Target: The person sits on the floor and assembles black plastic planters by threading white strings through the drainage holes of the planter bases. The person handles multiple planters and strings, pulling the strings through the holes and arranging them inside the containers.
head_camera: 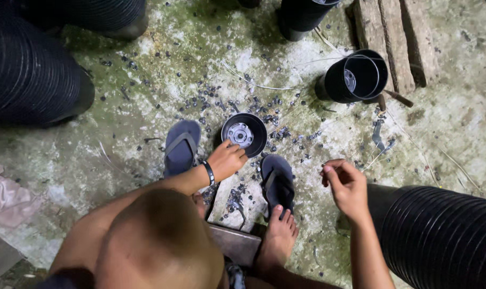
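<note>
Knees and bare thighs are filling the bottom of the head view, seen from above. A bare foot (278, 235) is resting on the heel of a dark sandal (278, 182); a second sandal (181, 145) is lying to the left. The left hand (226, 159), a dark band at its wrist, is gripping the near rim of a small black pot (244, 134) standing upright on the concrete floor (147, 101) between the sandals. Inside, the pot's pale grey base with its ring of holes is showing. The right hand (345, 184) is hovering near the right sandal, fingers curled with tips pinched; whether anything is between them cannot be told. Small dark scraps (237, 104) are littering the floor around the pot. Farther off, another black pot (355, 76) is lying on its side beside wooden planks (395, 37). Ribbed stacks of black pots (441, 235) are standing at the edges.
</note>
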